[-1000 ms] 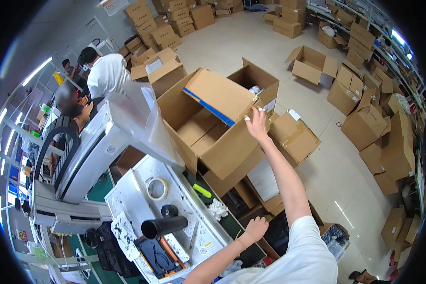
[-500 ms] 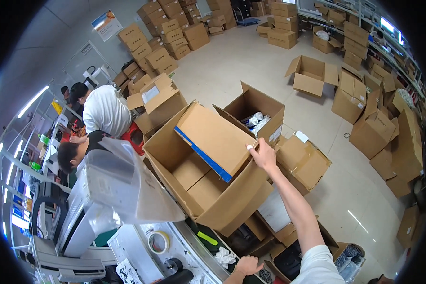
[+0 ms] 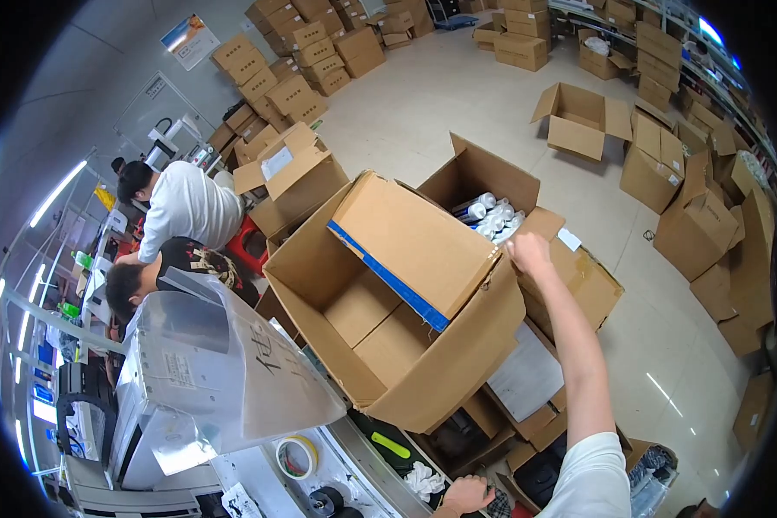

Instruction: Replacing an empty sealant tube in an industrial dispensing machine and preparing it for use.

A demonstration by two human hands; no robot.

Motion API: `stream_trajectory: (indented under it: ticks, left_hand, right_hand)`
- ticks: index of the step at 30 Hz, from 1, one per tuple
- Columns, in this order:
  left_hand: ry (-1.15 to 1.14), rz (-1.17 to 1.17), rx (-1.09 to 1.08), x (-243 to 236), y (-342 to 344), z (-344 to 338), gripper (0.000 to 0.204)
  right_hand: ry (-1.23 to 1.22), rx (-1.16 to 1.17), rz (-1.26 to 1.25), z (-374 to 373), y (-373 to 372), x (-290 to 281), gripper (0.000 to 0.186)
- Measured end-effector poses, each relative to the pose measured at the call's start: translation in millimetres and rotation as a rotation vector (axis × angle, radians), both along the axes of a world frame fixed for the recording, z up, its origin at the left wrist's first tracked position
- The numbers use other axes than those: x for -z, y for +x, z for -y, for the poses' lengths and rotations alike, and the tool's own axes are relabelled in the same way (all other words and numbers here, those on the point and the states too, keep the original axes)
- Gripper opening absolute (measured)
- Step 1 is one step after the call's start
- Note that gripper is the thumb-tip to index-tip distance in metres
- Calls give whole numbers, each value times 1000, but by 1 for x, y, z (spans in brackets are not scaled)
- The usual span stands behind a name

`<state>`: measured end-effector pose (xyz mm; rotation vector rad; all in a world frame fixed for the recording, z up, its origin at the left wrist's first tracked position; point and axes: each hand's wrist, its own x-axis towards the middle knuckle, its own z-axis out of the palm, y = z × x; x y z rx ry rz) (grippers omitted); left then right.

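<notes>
A large open cardboard box (image 3: 432, 393) stands tilted in the middle. One broad flap (image 3: 419, 237) with a blue strip along its edge folds over its opening; bare cardboard shows inside. My right hand (image 3: 531, 256), arm stretched forward, has its fingers bent at the far right corner of this box, against the cardboard edge. Close behind that hand, a smaller open box (image 3: 483, 168) holds several white tubes or bottles (image 3: 496, 216). Low in the picture, my left hand (image 3: 468, 495) rests with curled fingers by a dark checkered item (image 3: 499, 502); what lies under the fingers is hidden.
Left of the box stands a machine with a clear plastic sheet (image 3: 276, 371). A tape roll (image 3: 296, 457), a green-yellow cutter (image 3: 390, 445) and crumpled white tissue (image 3: 424, 480) lie on the bench. Two people in white (image 3: 194, 203) and black (image 3: 203, 259) sit at left. More cartons (image 3: 578, 125) stand around the floor.
The view has shifted a little, and the large box appears slightly further right. My right hand has slid along to the box's outer corner. The tubes in the smaller box show more.
</notes>
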<state>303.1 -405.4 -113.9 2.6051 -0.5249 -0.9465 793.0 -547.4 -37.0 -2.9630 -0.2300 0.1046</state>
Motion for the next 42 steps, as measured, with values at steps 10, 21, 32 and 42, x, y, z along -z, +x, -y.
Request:
stream_trajectory:
  ticks: [10, 21, 32, 42]
  left_hand:
    - [10, 1, 45, -2, -2, 13, 47]
    - [-93, -35, 112, 60, -22, -11, 48]
    - [-7, -136, 66, 60, 6, -40, 48]
    - [93, -183, -32, 58, 51, -71, 48]
  right_hand:
    - [374, -101, 213, -4, 46, 145, 15]
    - [1220, 272, -348, 52, 127, 144, 55]
    - [378, -4, -92, -16, 136, 142, 89]
    - [132, 130, 32, -55, 147, 160, 88]
